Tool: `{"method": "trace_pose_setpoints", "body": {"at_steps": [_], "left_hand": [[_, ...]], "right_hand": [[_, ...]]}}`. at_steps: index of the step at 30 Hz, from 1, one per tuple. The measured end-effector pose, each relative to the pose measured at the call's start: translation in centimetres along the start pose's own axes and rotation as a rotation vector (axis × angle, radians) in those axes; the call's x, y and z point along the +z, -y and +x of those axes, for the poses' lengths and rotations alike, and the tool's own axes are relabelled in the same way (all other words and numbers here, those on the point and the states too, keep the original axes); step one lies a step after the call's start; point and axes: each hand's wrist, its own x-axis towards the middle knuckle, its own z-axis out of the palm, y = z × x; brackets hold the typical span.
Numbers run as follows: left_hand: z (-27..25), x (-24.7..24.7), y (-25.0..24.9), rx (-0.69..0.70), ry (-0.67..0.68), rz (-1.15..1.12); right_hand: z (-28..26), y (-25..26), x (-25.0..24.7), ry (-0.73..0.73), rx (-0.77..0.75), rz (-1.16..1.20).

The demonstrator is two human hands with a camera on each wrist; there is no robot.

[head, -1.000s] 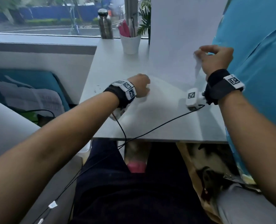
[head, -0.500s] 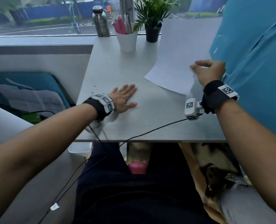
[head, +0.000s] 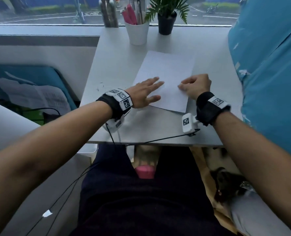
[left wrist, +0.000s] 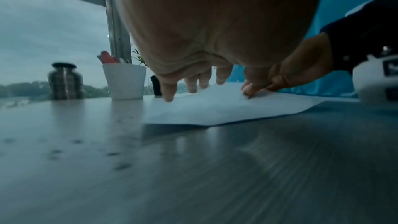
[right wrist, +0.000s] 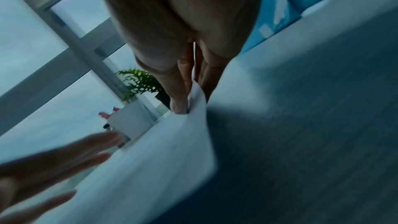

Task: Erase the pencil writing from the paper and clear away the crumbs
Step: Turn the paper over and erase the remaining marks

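A white sheet of paper lies flat on the grey table, with no writing visible on it. My left hand is open, its straight fingers spread over the sheet's left edge. My right hand pinches the sheet's right edge between thumb and fingers; the right wrist view shows the paper curling up into that pinch. A few dark eraser crumbs lie on the table left of the sheet; they show as blurred specks in the left wrist view. No eraser is in sight.
At the table's far edge stand a white cup of pens, a potted plant and a metal bottle. Blue fabric borders the table on the right. Black cables trail over the front edge.
My right hand has brought the raised sheet down flat onto the table. My left hand has opened out and shifted right onto the sheet's left edge.
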Motion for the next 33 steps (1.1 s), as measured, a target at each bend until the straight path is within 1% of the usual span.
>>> {"method": "trace_pose_setpoints", "body": {"at_steps": [2,4,6,7,8,9,10,13,16,17,18,20,21,22,24,25,26,27,28,29,31,33], "left_hand": [[1.2,0.3,-0.7,-0.054,0.017,0.016],[1.9,0.0,-1.1,-0.121,0.013,0.076],[2.6,-0.7,-1.7,-0.172,0.016,0.081],[2.9,-0.9,-1.9,-0.188,0.033,0.076],[3.2,-0.9,-2.2,-0.197,0.068,0.075],[3.5,-0.9,-2.4,-0.196,0.117,0.081],[3.7,-1.0,-2.5,-0.193,0.173,0.097],[4.6,-1.3,-2.8,-0.216,0.307,0.157],[5.1,-1.6,-2.7,-0.236,0.367,0.203],[5.2,-1.7,-2.7,-0.241,0.376,0.213],[5.3,-1.7,-2.7,-0.243,0.384,0.213],[5.4,-1.8,-2.6,-0.253,0.392,0.208],[5.4,-1.9,-2.6,-0.259,0.395,0.205],[5.4,-1.9,-2.5,-0.262,0.399,0.202],[5.4,-1.9,-2.5,-0.264,0.407,0.201],[5.3,-1.9,-2.6,-0.261,0.409,0.2],[5.2,-1.9,-2.8,-0.251,0.409,0.201],[5.1,-1.9,-2.8,-0.235,0.405,0.203],[4.8,-1.9,-2.9,-0.208,0.394,0.207],[4.4,-1.8,-3.0,-0.165,0.37,0.207],[3.2,-0.9,-3.4,-0.03,0.321,0.201],[1.9,0.8,-4.1,0.102,0.305,0.187]], "right_hand": [[-0.3,0.6,0.7,0.03,-0.097,-0.172],[-0.4,0.8,0.8,0.022,-0.195,-0.375],[-0.5,1.0,0.3,0.022,-0.293,-0.522],[-0.5,1.0,0.0,0.069,-0.329,-0.544],[-0.6,1.1,-0.2,0.152,-0.353,-0.539],[-0.7,1.1,-0.3,0.237,-0.37,-0.532],[-0.9,1.1,-0.4,0.289,-0.383,-0.532],[-1.5,1.1,-1.0,0.364,-0.435,-0.534],[-2.0,2.2,-1.7,0.587,-0.49,-0.659],[-2.0,2.6,-1.7,0.609,-0.504,-0.664],[-1.8,2.7,-1.7,0.573,-0.506,-0.635],[-1.5,2.3,-1.3,0.409,-0.457,-0.536],[-1.6,2.2,-1.2,0.377,-0.444,-0.514],[-1.9,2.0,-1.1,0.395,-0.449,-0.528],[-2.2,1.9,-1.5,0.502,-0.474,-0.583],[-2.2,2.0,-1.9,0.526,-0.474,-0.593],[-1.9,2.1,-2.2,0.497,-0.471,-0.587],[-1.2,2.1,-2.5,0.43,-0.463,-0.569],[-0.5,2.2,-2.6,0.371,-0.45,-0.562],[0.1,2.1,-2.5,0.347,-0.442,-0.581],[0.8,1.7,-2.1,0.382,-0.448,-0.673],[1.1,1.4,-1.8,0.399,-0.439,-0.705]]}}
